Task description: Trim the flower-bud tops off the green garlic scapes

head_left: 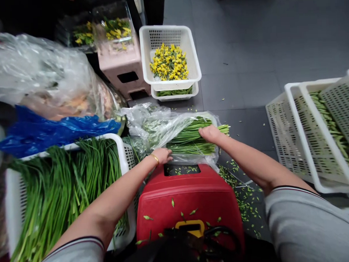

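Observation:
A bundle of thin green chive stems [189,136] lies lengthwise in a clear plastic bag [147,126], cut ends toward the right. Over the right part of the bundle, my right hand [210,134] is closed, its thumb along the top; some of its fingers are hidden. My left hand [163,156], with a gold bangle at the wrist, is closed at the bag's near edge, its fingertips against the lower stems. Just below both hands is a red plastic stool [188,195] with loose green buds on it.
Long green chives fill a white basket [122,155] at left, beside a blue plastic bag [57,131]. Ahead, a white basket [193,65] holds yellow flowers, near a pink stool [117,64]. White crates [286,131] with green pods stand right. Buds litter the floor [248,205].

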Available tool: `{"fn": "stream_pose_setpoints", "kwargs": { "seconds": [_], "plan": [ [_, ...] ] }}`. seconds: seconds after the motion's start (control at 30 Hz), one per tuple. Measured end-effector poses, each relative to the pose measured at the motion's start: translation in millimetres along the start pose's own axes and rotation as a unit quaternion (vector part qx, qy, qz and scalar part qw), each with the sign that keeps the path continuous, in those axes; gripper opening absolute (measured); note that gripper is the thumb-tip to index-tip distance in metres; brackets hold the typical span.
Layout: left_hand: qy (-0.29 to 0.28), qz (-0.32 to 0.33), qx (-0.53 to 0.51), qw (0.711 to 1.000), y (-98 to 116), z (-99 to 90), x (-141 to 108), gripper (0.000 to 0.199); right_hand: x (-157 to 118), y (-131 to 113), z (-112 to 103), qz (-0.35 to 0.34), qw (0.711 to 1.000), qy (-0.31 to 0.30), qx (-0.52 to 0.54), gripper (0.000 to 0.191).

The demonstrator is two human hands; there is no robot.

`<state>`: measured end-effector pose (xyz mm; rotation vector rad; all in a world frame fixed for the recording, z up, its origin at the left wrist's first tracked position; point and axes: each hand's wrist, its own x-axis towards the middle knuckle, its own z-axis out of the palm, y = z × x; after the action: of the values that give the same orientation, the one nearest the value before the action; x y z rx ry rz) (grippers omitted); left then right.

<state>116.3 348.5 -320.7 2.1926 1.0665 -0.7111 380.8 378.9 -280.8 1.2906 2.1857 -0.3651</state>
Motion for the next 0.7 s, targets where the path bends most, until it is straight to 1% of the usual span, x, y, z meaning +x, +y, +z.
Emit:
{"fn": "stream_pose_setpoints", "kwargs": {
  "seconds": [0.13, 0.2, 0.3, 0.4, 0.5, 0.57, 0.6, 0.63, 0.67, 0.7],
  "plan": [
    [0.058, -0.051, -0.033, 0.996, -23, -14.8, 15, 0.046, -30, 13, -29, -0.007, 0.999, 0.013, -0.031, 0.030],
    [0.069, -0.064, -0.051, 0.994, -29, -20.3, 18, 0.046, -54, 23, -44, -0.002, 0.999, 0.003, -0.053, 0.030],
    [0.072, -0.065, -0.075, 0.992, -28, -27.0, 15, 0.039, -103, 41, -62, 0.024, 0.995, -0.032, -0.088, 0.029],
    [0.090, -0.061, -0.089, 0.990, -19, -41.6, 0, 0.036, -166, 60, -78, 0.079, 0.990, -0.045, -0.110, 0.031],
    [0.133, -0.064, -0.086, 0.985, -5, -70.7, -28, 0.038, -240, 68, -98, 0.164, 0.981, -0.040, -0.095, 0.029],
    [0.162, -0.058, -0.089, 0.981, 10, -93.3, -58, 0.040, -289, 61, -112, 0.237, 0.970, -0.028, -0.038, 0.024],
    [0.166, -0.037, -0.108, 0.979, 20, -103.1, -75, 0.040, -312, 51, -117, 0.266, 0.964, -0.009, 0.019, 0.023],
    [0.159, 0.002, -0.143, 0.977, 33, -110.7, -95, 0.039, -333, 38, -121, 0.282, 0.954, 0.020, 0.096, 0.022],
    [0.142, 0.054, -0.197, 0.969, 49, -115.5, -117, 0.039, -350, 20, -123, 0.284, 0.938, 0.056, 0.191, 0.020],
    [0.116, 0.120, -0.265, 0.950, 67, -117.4, -140, 0.040, -363, -2, -123, 0.269, 0.912, 0.095, 0.296, 0.019]
  ]
}}
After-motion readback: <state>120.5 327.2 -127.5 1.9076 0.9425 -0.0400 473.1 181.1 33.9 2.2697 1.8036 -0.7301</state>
